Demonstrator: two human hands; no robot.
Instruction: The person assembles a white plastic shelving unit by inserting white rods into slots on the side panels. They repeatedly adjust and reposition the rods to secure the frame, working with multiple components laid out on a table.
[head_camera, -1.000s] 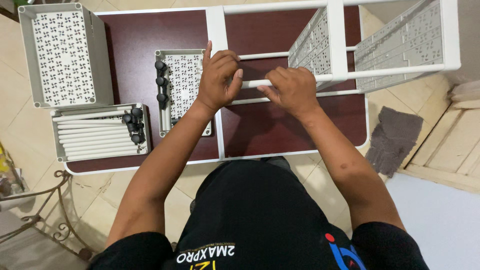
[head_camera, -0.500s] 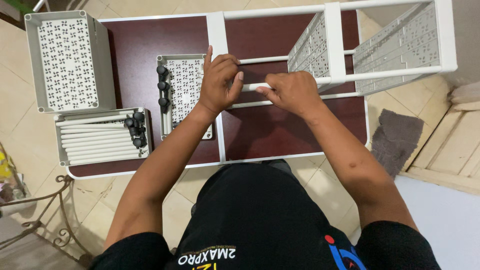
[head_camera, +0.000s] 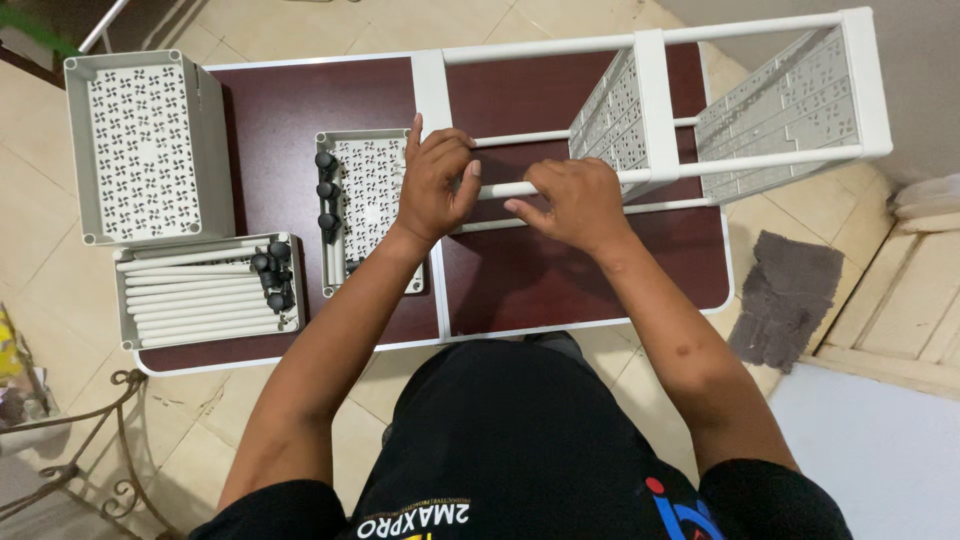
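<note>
Maroon folding table (head_camera: 270, 110) carries a white plastic rack frame (head_camera: 650, 110) lying over its far right part. At the table's middle, the left hand (head_camera: 435, 185) curls around a white tube (head_camera: 510, 188) of that frame; the right hand (head_camera: 570, 205), fingers bent, grips the same tube beside it.

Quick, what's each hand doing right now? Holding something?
Left hand: curled around the near end of a white tube of the rack.
Right hand: closed on the same tube, farther along.
</note>
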